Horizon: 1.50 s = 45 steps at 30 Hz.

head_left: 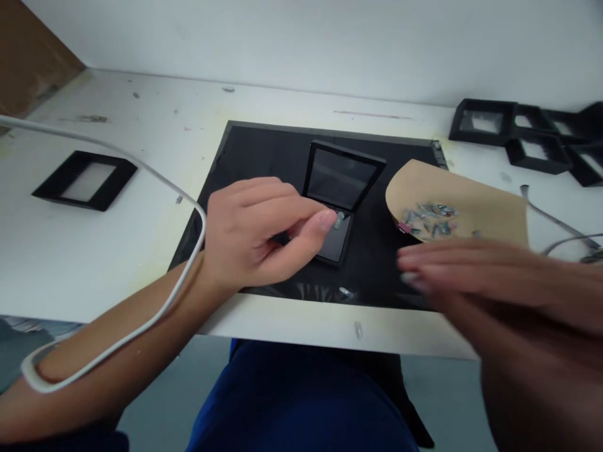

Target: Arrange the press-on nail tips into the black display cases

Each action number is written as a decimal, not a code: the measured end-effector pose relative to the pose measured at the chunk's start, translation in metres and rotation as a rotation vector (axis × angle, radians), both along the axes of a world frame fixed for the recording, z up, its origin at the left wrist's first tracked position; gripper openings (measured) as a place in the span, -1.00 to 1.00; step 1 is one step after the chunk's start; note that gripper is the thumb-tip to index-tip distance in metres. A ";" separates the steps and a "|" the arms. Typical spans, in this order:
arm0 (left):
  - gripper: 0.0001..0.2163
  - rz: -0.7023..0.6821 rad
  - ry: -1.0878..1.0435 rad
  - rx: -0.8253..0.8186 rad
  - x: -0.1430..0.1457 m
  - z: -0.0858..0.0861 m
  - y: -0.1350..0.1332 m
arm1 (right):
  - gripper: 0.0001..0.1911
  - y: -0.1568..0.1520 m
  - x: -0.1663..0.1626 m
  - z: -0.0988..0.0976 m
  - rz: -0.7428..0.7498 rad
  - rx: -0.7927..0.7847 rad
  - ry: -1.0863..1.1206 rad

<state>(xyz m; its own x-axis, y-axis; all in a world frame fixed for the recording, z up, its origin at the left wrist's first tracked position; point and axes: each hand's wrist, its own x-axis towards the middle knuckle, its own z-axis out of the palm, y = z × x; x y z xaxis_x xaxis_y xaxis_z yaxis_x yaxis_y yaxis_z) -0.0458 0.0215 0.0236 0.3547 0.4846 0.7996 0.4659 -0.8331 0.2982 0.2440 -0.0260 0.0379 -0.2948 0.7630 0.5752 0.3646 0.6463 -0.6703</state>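
My left hand (264, 232) is closed in a pinch over the open black box (332, 242). A small greenish, translucent false nail (339, 220) shows at its thumb and fingertip. The box stands on a black mat (264, 147), with its windowed lid (342, 176) tilted up behind. Blurred by motion, my right hand (485, 282) is closed with its fingers pressed together in front of the brown paper (494, 207). A small pale piece (411, 277), looking like another false nail, shows at its fingertips. Several false nails (433, 220) lie in a pile on the paper.
More black windowed boxes (485, 122) are at the back right; one (87, 181) lies at left. Loose nails lie on the mat's front (346, 292) and table edge (358, 330). A white cable (141, 164) crosses my left forearm; a thin dark cable (556, 216) lies at right.
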 end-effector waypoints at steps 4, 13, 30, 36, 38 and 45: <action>-0.90 0.060 0.009 0.085 -0.018 0.000 0.019 | -0.45 -0.013 -0.039 -0.014 0.006 0.067 0.050; -0.66 0.125 -0.213 -0.171 -0.014 -0.048 0.049 | -0.47 -0.008 -0.047 -0.016 -0.034 0.126 0.159; -0.83 -0.179 -0.059 0.156 0.010 -0.009 0.000 | -0.62 -0.009 -0.060 -0.019 -0.055 -0.024 0.209; -0.90 -0.218 0.061 0.084 0.010 0.006 -0.012 | -0.65 0.002 -0.058 -0.023 0.001 -0.014 0.230; -0.92 -0.242 0.079 0.059 0.007 0.009 -0.014 | -0.63 0.001 -0.057 -0.024 -0.006 -0.010 0.208; -0.94 -0.259 0.102 -0.079 0.003 0.012 -0.020 | -0.54 -0.006 -0.048 -0.029 0.048 -0.016 0.215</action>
<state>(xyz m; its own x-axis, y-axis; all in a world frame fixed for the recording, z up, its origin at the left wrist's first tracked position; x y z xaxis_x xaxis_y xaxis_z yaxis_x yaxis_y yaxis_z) -0.0424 0.0019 0.0358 0.5514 0.4265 0.7170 0.2711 -0.9044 0.3294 0.1957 -0.0319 0.0087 -0.2031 0.7608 0.6164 0.1815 0.6479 -0.7398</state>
